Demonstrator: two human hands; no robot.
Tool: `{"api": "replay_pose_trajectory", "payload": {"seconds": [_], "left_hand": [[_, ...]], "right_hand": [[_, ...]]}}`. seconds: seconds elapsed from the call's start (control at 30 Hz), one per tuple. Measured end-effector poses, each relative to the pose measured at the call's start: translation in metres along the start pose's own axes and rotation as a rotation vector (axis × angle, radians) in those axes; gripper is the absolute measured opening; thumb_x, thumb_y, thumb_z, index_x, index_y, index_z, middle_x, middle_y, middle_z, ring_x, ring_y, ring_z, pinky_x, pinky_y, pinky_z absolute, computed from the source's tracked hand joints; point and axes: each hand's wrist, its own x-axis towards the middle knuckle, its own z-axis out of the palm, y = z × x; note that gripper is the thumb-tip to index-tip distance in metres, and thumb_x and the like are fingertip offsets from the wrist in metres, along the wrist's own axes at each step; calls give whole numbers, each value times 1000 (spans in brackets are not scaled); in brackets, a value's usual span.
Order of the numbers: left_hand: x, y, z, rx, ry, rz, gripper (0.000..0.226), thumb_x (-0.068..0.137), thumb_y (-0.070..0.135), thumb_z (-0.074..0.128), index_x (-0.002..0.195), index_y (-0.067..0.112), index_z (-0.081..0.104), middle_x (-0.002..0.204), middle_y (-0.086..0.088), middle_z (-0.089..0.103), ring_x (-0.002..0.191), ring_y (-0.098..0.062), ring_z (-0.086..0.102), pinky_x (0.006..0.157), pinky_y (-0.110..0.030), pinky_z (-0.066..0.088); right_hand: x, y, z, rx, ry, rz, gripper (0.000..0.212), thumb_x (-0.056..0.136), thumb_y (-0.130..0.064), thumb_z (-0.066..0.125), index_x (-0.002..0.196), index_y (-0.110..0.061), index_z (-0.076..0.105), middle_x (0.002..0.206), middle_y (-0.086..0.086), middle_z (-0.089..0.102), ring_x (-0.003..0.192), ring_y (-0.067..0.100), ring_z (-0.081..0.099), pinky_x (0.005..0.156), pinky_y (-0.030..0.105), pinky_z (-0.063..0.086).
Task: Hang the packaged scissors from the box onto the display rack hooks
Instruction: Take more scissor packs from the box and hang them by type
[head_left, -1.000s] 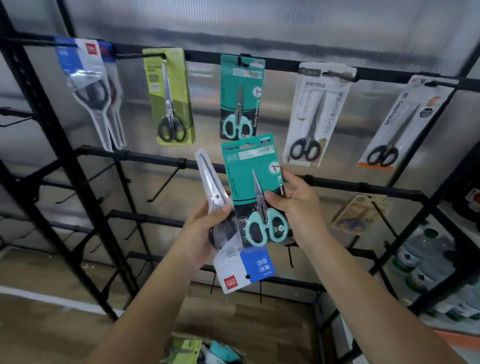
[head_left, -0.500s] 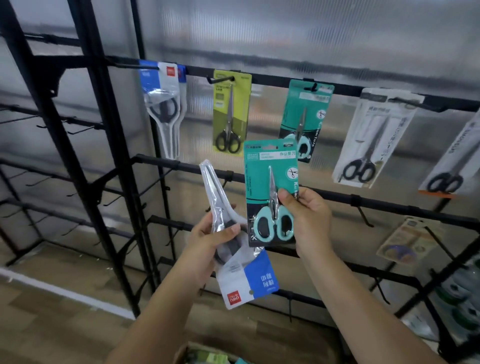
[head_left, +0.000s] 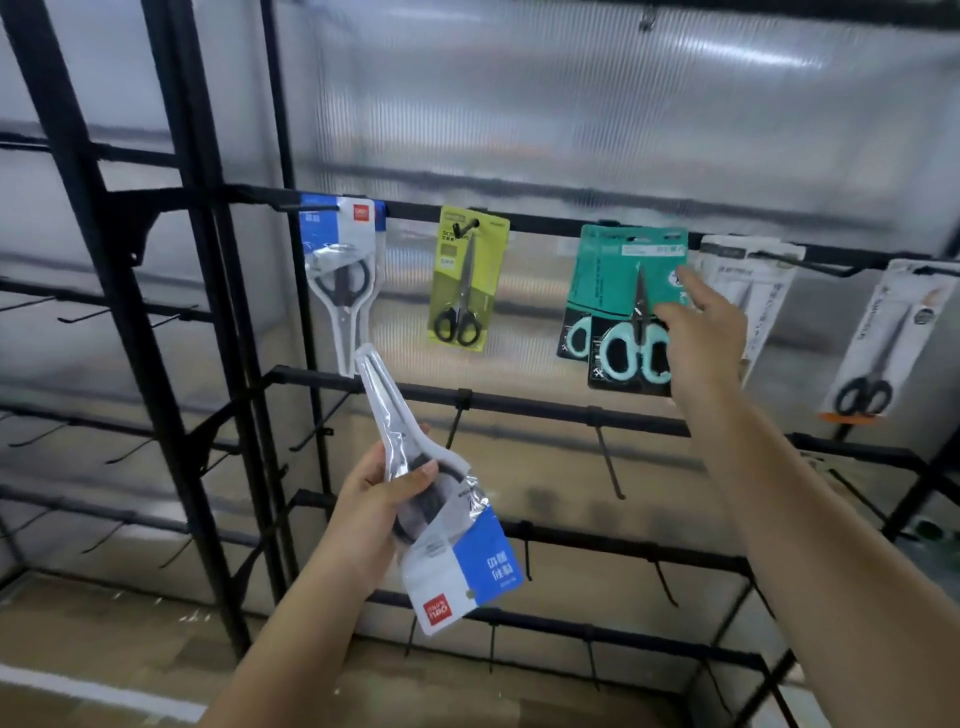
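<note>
At the rack front, left hand (head_left: 382, 499): grips an upside-down blue-and-white scissors pack (head_left: 441, 525) low down, thumb across its clear blister, tip pointing up.
Right hand (head_left: 701, 332): raised at the right edge of the front teal scissors pack (head_left: 631, 312), fingers extended against the card; whether it pinches the card, I cannot tell.
Front teal pack: at the top bar (head_left: 545, 226), overlapping a second teal pack (head_left: 579, 312) behind it.
Other hung packs: blue-and-white one (head_left: 340, 280) far left, green one (head_left: 467, 280) beside it, two white ones (head_left: 748, 296) (head_left: 878, 343) to the right.
Lower hooks (head_left: 608, 462): bare.
</note>
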Motion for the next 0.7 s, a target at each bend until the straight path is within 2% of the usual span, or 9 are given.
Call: {"api": "replay_pose_trajectory", "payload": {"seconds": [0.1, 0.2, 0.3, 0.37, 0.47, 0.57, 0.6, 0.63, 0.7], "left_hand": [[0, 3, -3, -2, -8, -19, 24, 67, 12, 69, 88, 22, 72, 85, -10, 71, 76, -21, 69, 61, -29, 55], [0, 11, -7, 0, -5, -15, 29, 68, 12, 68, 97, 17, 68, 87, -10, 71, 78, -21, 68, 63, -29, 54], [-1, 15, -6, -3, -3, -30, 28, 68, 14, 68, 94, 22, 69, 85, -7, 71, 79, -20, 68, 69, -35, 53], [-3, 15, -6, -16, 5, -42, 30, 69, 13, 68, 97, 21, 67, 86, -7, 71, 82, -22, 66, 73, -38, 51], [-9, 15, -6, -36, 13, -58, 33, 71, 13, 67, 102, 23, 67, 89, -8, 71, 84, -23, 66, 74, -38, 51], [-11, 17, -8, -55, 14, -61, 29, 73, 11, 66, 99, 23, 69, 89, -8, 71, 82, -21, 68, 70, -35, 52], [-10, 18, -8, -58, 19, -55, 27, 76, 8, 64, 99, 22, 68, 88, -8, 71, 82, -21, 68, 70, -35, 52], [-9, 19, -8, -66, 30, -44, 25, 82, 5, 60, 101, 19, 67, 88, -8, 71, 83, -22, 67, 71, -35, 52], [-7, 21, -8, -118, 83, -5, 24, 90, 0, 50, 102, 14, 64, 88, -9, 70, 85, -24, 65, 74, -36, 51]], "right_hand": [[2, 2, 0, -128, -32, 39, 47, 91, -5, 53, 134, -23, 49, 140, 0, 48, 110, 29, 57, 83, 32, 53], [4, -8, 2, -170, -19, 15, 47, 91, -6, 54, 134, -23, 49, 141, -2, 47, 114, 25, 54, 90, 22, 44], [11, -17, 6, -209, -16, -11, 47, 90, -4, 54, 134, -20, 49, 142, -1, 46, 94, 10, 61, 77, 10, 46], [14, -18, 7, -266, -34, 8, 47, 90, -2, 54, 134, -16, 49, 140, 0, 48, 90, -1, 55, 77, 18, 50], [18, -16, 7, -358, -75, 48, 47, 89, -1, 54, 134, -14, 48, 139, 2, 49, 93, 10, 62, 82, 29, 55], [20, -12, 5, -461, -123, 39, 50, 90, -3, 53, 137, -19, 45, 140, 2, 48, 60, 4, 49, 54, 19, 45], [19, -10, 4, -495, -150, 46, 52, 90, -4, 53, 138, -20, 43, 138, 2, 49, 58, 5, 46, 53, 19, 44], [16, -8, 4, -523, -174, 55, 52, 90, -6, 53, 140, -18, 41, 137, 4, 50, 65, 8, 51, 60, 23, 49], [5, -3, 3, -562, -157, 65, 52, 89, -7, 55, 139, -14, 42, 136, 5, 50, 98, 20, 59, 88, 35, 49]]}}
